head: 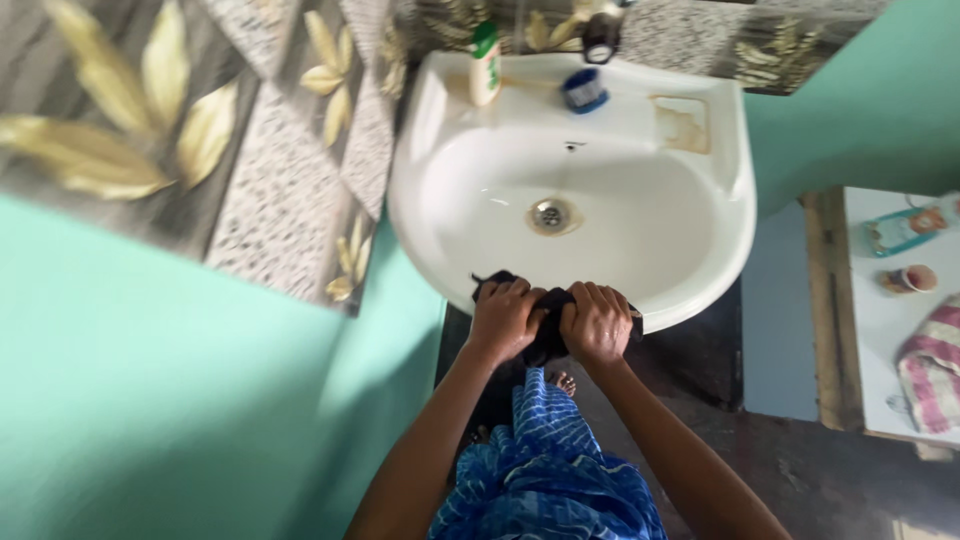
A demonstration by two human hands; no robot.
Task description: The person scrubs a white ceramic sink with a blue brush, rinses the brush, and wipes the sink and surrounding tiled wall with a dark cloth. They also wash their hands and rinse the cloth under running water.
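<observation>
Both hands grip a small dark cloth (548,335) over the near rim of a white wash basin (470,180). My left hand (503,317) is closed around the cloth's left end. My right hand (598,322) is closed around its right end, the two fists side by side and touching. A corner of the cloth sticks out to the left inside the bowl. The drain (551,215) lies in the bowl beyond my hands.
A green and white bottle (485,62) and a blue scrub brush (585,90) sit on the basin's back ledge by the tap (601,32). A white table (880,320) at the right holds a striped cloth (932,368) and small items. Teal walls flank the basin.
</observation>
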